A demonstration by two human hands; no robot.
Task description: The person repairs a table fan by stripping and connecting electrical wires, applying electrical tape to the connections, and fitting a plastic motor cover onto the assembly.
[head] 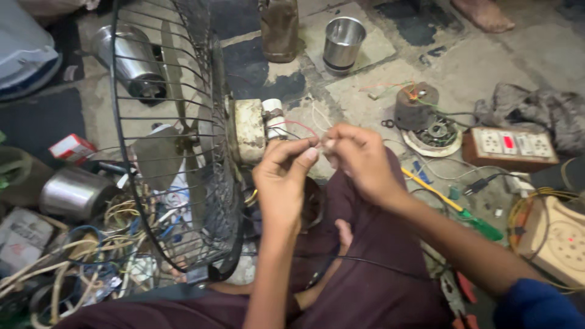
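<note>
— Cracked concrete floor point(365, 91), patched dark in places, littered all round. What's at the centre?

— A table fan lying on its side: black wire guard point(177, 140) towards the left, cream motor housing point(250, 131) behind it, resting against the person's maroon-clad lap point(378, 280).

— And the hands?

— Both raised just right of the motor. The left hand point(283, 183) has thumb and forefinger pressed together on a thin red wire point(295, 125) that loops out of the motor. The right hand point(362, 158) pinches the same spot from the other side, so the 2 sets of fingertips nearly touch.

— Where does the wire lie in that grip?

— Its free end sits right between the fingertips; the rest arcs back left to the motor. A whitish wire end seems to be there too, but it is too small to be sure.

— Around them?

— A steel cup point(342, 42) and brown bottle point(279, 27) beyond, a bare motor winding point(426, 119) and socket board point(510, 146) to the right, a yellow-and-green screwdriver point(454, 204) near the right forearm, tangled cables point(91, 262) at the lower left.
</note>
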